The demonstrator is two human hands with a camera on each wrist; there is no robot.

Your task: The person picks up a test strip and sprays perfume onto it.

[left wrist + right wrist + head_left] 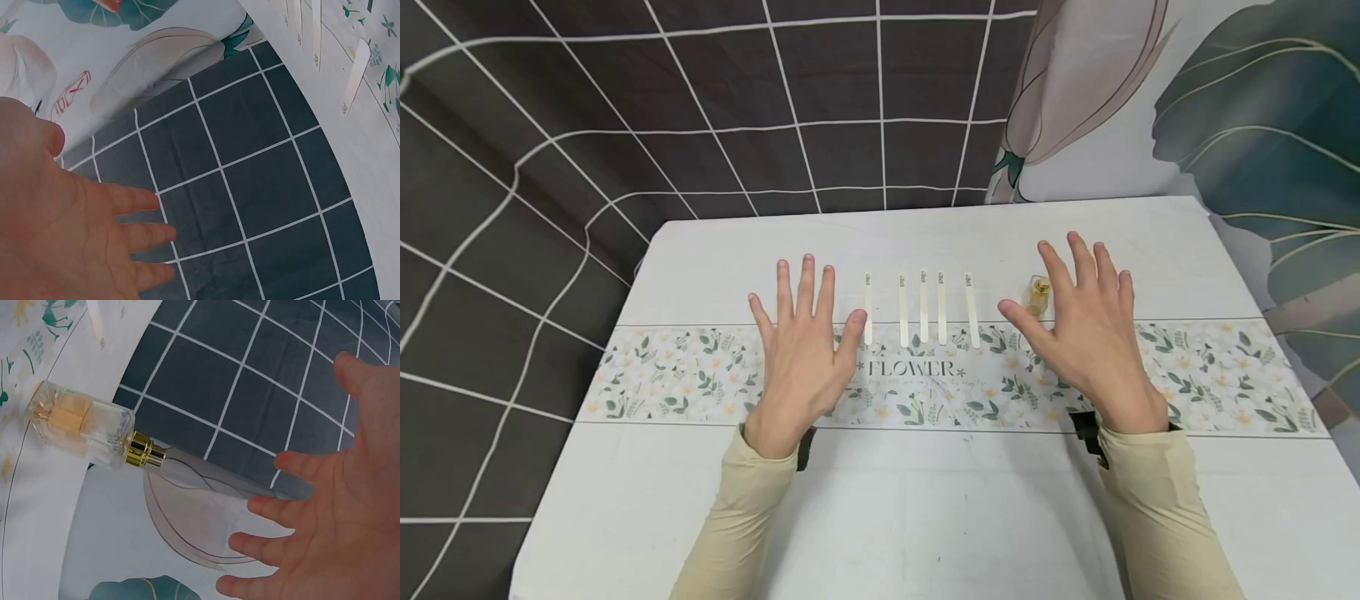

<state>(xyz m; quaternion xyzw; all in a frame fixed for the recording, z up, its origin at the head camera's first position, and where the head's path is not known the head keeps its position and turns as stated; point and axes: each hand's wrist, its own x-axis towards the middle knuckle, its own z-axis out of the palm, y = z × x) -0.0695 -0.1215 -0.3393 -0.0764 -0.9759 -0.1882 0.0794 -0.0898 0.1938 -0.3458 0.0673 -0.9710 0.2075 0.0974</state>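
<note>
Several narrow white paper strips stand in a row on the table, among them the leftmost strip and the rightmost strip; small dark print marks their far ends. My left hand, fingers spread and palm down, is just left of the row and holds nothing. A glass bottle with a gold neck and amber liquid is beside my right hand, between thumb and index finger in the head view. The right wrist view shows the bottle apart from the spread fingers of my right hand.
A white cloth with a floral band reading "FLOWER" covers the table. Behind it and at the left hangs a dark grid-patterned cloth. A curtain with large flower and leaf shapes hangs at the back right.
</note>
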